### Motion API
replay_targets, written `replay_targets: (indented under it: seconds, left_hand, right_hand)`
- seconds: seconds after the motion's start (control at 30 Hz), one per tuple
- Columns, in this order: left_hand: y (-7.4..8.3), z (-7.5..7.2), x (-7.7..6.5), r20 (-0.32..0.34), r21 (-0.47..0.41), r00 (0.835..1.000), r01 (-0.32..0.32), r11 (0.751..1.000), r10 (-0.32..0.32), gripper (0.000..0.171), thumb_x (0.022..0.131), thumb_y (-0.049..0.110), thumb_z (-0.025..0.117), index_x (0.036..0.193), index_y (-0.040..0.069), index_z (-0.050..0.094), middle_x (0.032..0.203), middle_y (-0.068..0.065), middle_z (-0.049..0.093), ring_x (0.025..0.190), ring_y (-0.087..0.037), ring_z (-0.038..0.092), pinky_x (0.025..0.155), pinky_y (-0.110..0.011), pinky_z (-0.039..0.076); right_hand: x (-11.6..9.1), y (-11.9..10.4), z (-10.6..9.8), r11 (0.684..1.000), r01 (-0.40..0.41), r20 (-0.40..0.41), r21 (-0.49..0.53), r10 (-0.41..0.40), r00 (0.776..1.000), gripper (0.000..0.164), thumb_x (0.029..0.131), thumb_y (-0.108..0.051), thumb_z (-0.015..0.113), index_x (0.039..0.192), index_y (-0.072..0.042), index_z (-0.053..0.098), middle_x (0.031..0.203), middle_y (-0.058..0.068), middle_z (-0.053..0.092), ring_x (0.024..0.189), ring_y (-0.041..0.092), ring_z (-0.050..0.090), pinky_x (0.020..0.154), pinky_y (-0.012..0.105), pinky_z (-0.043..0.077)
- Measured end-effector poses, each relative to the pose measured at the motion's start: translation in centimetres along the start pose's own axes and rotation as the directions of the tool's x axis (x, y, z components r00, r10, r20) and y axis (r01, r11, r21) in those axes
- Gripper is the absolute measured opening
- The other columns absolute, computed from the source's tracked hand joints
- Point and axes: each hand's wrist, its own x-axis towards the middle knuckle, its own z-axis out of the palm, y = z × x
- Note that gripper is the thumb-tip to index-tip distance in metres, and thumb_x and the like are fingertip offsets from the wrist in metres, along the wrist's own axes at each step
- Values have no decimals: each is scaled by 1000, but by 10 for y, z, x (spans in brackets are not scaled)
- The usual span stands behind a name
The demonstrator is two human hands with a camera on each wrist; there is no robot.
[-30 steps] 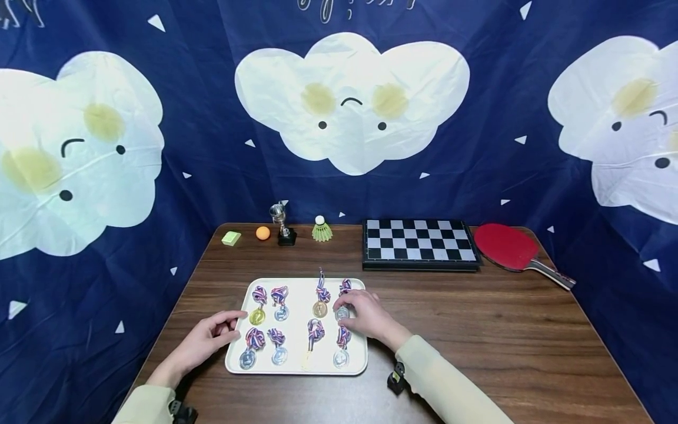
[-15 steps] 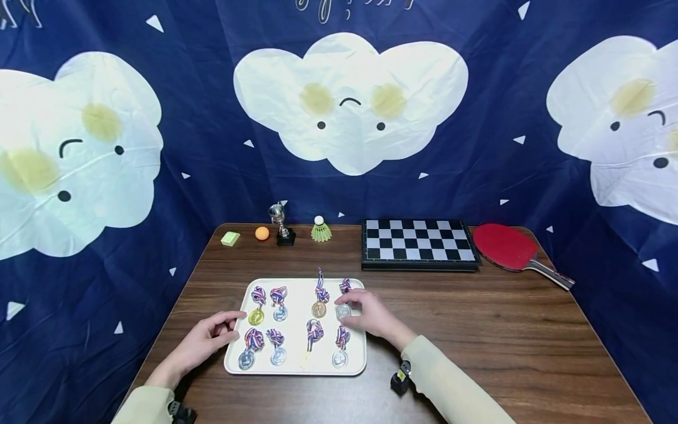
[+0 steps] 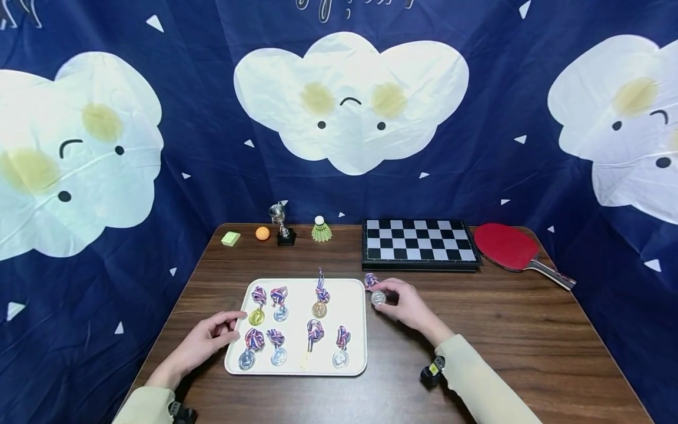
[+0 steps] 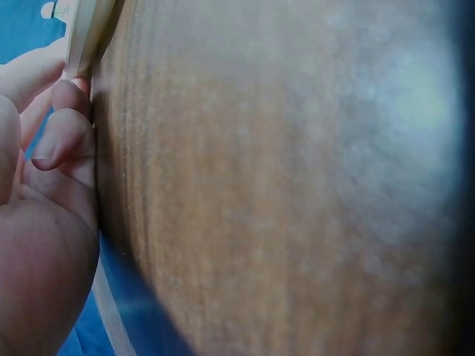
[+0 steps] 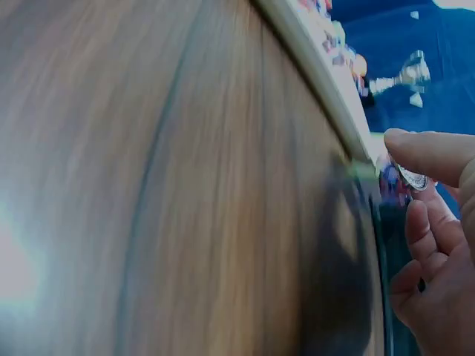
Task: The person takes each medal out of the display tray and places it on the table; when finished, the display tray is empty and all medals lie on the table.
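Note:
My right hand [image 3: 406,301] pinches a silver medal [image 3: 378,298] between thumb and fingers, just past the white tray's right edge. Its red, white and blue ribbon [image 3: 371,280] bunches beyond the fingers. The right wrist view shows the medal's rim [image 5: 413,178] at the thumb tip. On the white tray [image 3: 296,368] lie several medals with knotted ribbons, among them a gold medal [image 3: 256,317], a bronze medal [image 3: 319,309] and a silver medal [image 3: 340,358]. My left hand [image 3: 206,340] rests at the tray's left edge, fingers loosely bent, fingertips touching the rim.
Along the back of the wooden table [image 3: 477,335] stand a green block [image 3: 231,238], an orange ball [image 3: 262,234], a small trophy cup [image 3: 282,225], a shuttlecock [image 3: 321,229], a chessboard [image 3: 421,244] and a red table tennis paddle [image 3: 507,246]. A blue cloth hangs behind.
My right hand has moved right, carrying the silver medal from the tray's upper right corner to beyond its right edge. The left hand and tray stay in place.

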Motion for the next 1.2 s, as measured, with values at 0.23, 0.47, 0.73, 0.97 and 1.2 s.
replay_targets:
  seconds: [0.23, 0.47, 0.73, 0.97, 1.2]
  left_hand:
    - [0, -1, 0, -1, 9, 1000, 20, 1000, -20, 38, 85, 16, 72, 121, 15, 61, 94, -11, 53, 63, -11, 42, 53, -27, 36]
    - [0, 0, -1, 3, 2, 1000, 4, 1000, -4, 38, 86, 15, 71, 122, 13, 61, 94, -11, 53, 62, -12, 42, 53, -27, 36]
    - [-2, 0, 0, 8, 8, 1000, -8, 1000, 8, 38, 86, 14, 71, 122, 11, 61, 93, -10, 52, 63, -12, 42, 54, -27, 37]
    - [-5, 0, 1, 1, 18, 1000, -1, 1000, 1, 37, 86, 14, 71, 121, 12, 61, 92, -10, 52, 64, -11, 43, 54, -27, 37]
    - [-6, 0, 1, 6, 22, 1000, 7, 1000, -8, 37, 86, 14, 71, 122, 13, 61, 93, -10, 52, 65, -11, 44, 55, -27, 38]
  right_hand:
    - [-10, 19, -11, 990, 1, -12, -139, -3, 1000, 33, 75, -13, 81, 106, -16, 70, 105, -4, 64, 95, 15, 55, 85, 38, 43]
    - [-14, 20, -14, 974, -8, 52, -227, 21, 998, 32, 76, -22, 81, 107, -20, 71, 105, -7, 58, 104, 16, 48, 90, 41, 39]
    - [-16, 18, -19, 981, -39, 52, -192, 50, 997, 35, 78, -27, 79, 112, -23, 71, 103, -5, 55, 101, 16, 46, 87, 42, 38]
    - [-7, 6, -8, 992, -28, -82, -127, 18, 997, 26, 79, -27, 79, 104, -22, 72, 99, -3, 59, 96, 13, 48, 85, 40, 39]
    - [21, -34, 25, 987, 70, 21, -147, -68, 997, 24, 83, -28, 74, 106, -21, 70, 96, -4, 64, 93, 17, 55, 83, 36, 42]
